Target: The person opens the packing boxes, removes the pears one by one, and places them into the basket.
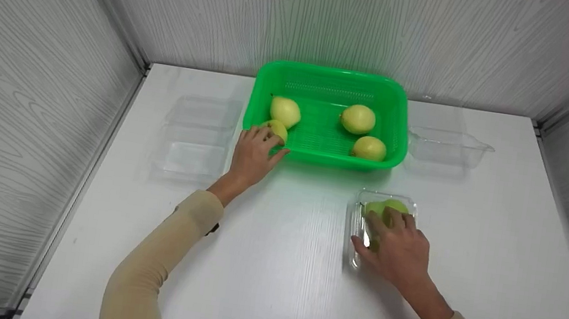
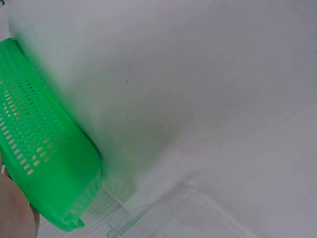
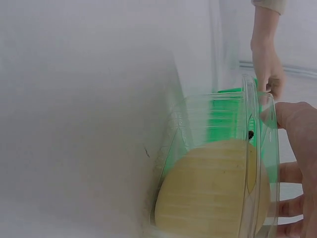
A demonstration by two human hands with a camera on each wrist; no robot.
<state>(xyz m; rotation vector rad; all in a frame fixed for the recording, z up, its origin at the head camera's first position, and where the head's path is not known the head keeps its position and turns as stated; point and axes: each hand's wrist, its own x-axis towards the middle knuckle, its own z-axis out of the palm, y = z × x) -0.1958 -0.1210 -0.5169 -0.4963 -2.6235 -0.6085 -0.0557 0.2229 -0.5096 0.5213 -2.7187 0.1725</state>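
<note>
My left hand is over the near left corner of the green basket, its fingers bent at a yellow pear and its thumb close to the rim. I cannot tell whether it grips the pear. In the left wrist view, only part of that hand shows beside the perforated basket wall. My right hand spreads over a clear plastic box, fingertips on its top and thumb at its left edge. Greenish-yellow pears lie inside, partly hidden by the hand; the right wrist view shows one pear through the wall.
Three more pears lie in the basket, one at left and two at right. An open clear box stands left of the basket, another clear container right of it. Panelled walls border the white table.
</note>
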